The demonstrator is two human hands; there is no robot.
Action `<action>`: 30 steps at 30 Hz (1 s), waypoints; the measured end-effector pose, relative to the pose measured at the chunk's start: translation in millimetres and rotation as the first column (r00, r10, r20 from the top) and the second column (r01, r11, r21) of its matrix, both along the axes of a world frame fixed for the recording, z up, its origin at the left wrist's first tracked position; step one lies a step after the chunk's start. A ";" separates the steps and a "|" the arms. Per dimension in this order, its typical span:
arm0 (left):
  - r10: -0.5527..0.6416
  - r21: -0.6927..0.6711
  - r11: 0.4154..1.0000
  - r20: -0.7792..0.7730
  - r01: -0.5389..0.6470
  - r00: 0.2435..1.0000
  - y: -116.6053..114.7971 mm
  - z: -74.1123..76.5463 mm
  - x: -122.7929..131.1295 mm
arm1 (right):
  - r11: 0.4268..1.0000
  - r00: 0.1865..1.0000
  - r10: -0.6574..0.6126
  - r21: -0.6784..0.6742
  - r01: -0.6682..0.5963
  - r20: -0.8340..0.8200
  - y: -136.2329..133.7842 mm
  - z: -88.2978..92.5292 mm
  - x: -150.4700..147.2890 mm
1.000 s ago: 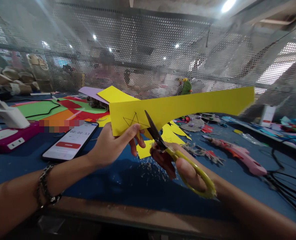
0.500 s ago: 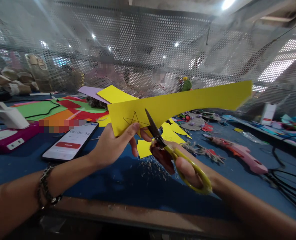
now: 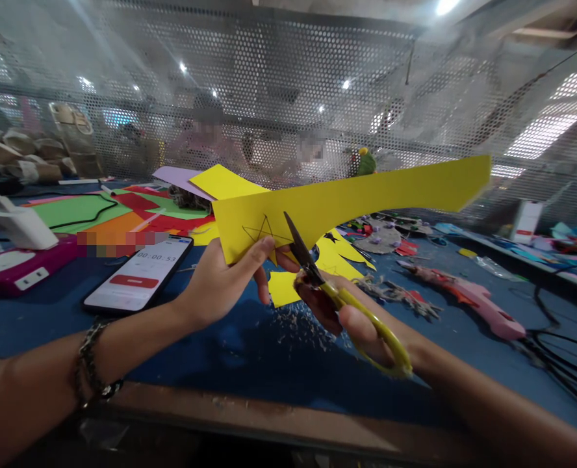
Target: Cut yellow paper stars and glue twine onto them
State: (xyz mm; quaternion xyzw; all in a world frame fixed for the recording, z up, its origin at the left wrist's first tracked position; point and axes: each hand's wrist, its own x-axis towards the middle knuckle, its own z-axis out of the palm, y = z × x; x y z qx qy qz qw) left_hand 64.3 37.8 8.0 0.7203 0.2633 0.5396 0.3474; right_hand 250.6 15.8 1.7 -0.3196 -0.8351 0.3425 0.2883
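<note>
Between thumb and fingers, my left hand grips a long strip of yellow paper by its left end. A star outline is drawn in dark pen beside my thumb. My right hand holds yellow-handled scissors, fingers through the loops. One blade lies across the front of the paper, to the right of the star; the other blade is mostly hidden. Behind and below the hands, yellow paper pieces lie on the blue table, one with another star drawn on it.
A phone showing a timer lies left, near a purple power strip with a white charger. At right rest a pink glue gun and black cables. Coloured sheets and a perforated metal screen stand behind.
Almost nothing differs. The paper, hands and scissors keep their places, with only a very slight shift of the view.
</note>
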 end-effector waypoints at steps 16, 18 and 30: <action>-0.040 -0.030 0.999 0.006 0.040 0.999 -0.3 -0.2 1.3 | 1.000 0.999 -0.012 -0.006 0.012 0.051 -3.5 9.4 -2.8; -0.048 -0.039 0.998 0.008 0.048 0.999 -0.1 -0.3 1.4 | 1.000 0.998 -0.005 0.015 0.004 0.064 -3.8 10.9 -2.8; -0.032 -0.078 0.996 0.098 0.040 0.995 1.3 -2.0 -1.2 | 0.999 0.996 -0.034 0.015 0.033 0.078 -6.0 11.3 -5.3</action>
